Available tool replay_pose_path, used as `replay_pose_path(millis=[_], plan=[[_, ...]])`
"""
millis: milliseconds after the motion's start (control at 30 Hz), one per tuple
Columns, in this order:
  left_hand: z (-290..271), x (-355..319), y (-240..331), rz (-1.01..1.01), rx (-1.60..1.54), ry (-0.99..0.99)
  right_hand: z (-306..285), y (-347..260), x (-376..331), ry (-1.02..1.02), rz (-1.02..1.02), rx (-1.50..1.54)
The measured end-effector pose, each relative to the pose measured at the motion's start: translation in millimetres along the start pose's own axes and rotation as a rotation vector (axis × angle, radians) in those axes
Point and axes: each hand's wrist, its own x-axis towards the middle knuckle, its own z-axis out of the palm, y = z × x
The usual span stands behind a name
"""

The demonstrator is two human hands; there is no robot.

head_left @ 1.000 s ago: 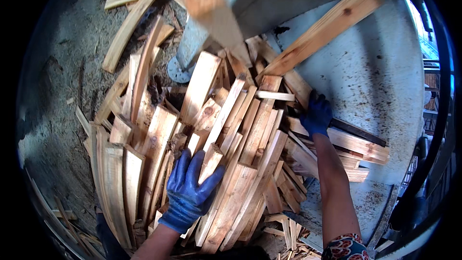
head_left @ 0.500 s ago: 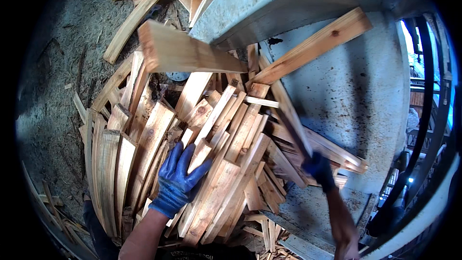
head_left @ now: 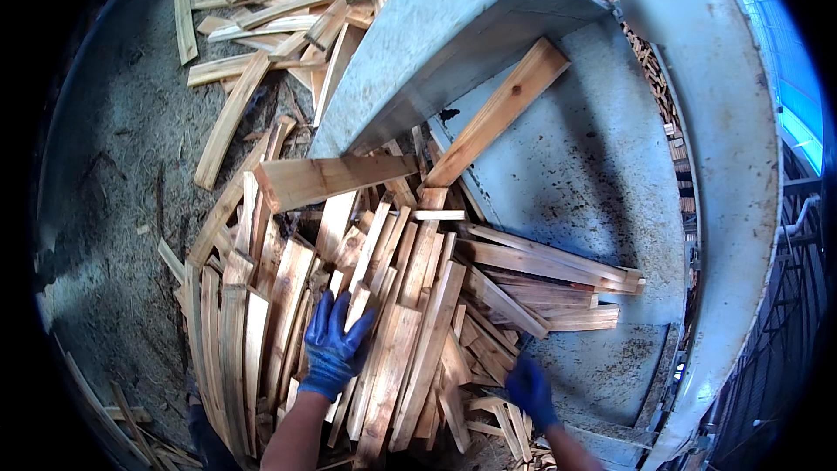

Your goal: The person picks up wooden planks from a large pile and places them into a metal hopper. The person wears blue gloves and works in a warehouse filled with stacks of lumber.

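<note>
We stood over a dusty grey concrete floor [head_left: 122,166] beside a pale blue metal chute [head_left: 593,174], with a heap of wooden slats [head_left: 392,296] spilling from it and more slats scattered across the floor beyond. Our left hand [head_left: 336,344], in a blue glove, lay flat on the heap with its fingers [head_left: 318,314] spread wide, gripping nothing. Our right hand [head_left: 532,392], also gloved, rested low at the heap's edge; we could not tell how far its fingers were open.
</note>
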Motion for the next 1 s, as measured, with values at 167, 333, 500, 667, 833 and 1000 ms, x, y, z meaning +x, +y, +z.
replay_pose_path(millis=[167, 333, 500, 667, 833, 1000], plan=[[4, -2, -5, 0.018, -0.027, -0.002, 16, -190, 287, 0.203, -0.417, 0.591], [1, 1, -1, 0.01, -0.053, -0.042, 10, -215, 373, 0.235, -0.225, 0.735], [-3, 6, -2, 0.005, -0.039, -0.034, -51, -76, 339, 0.157, 0.205, 0.935], [-1, 6, -1, -0.008, -0.028, -0.055, -34, -50, 326, 0.127, 0.197, 1.016], [1, 4, 3, 0.004, 0.022, -0.053, -37, -138, 366, 0.091, 0.016, 0.688], [5, 2, 0, 0.012, -0.012, -0.053, 13, -123, 380, 0.213, -0.088, 0.819]])
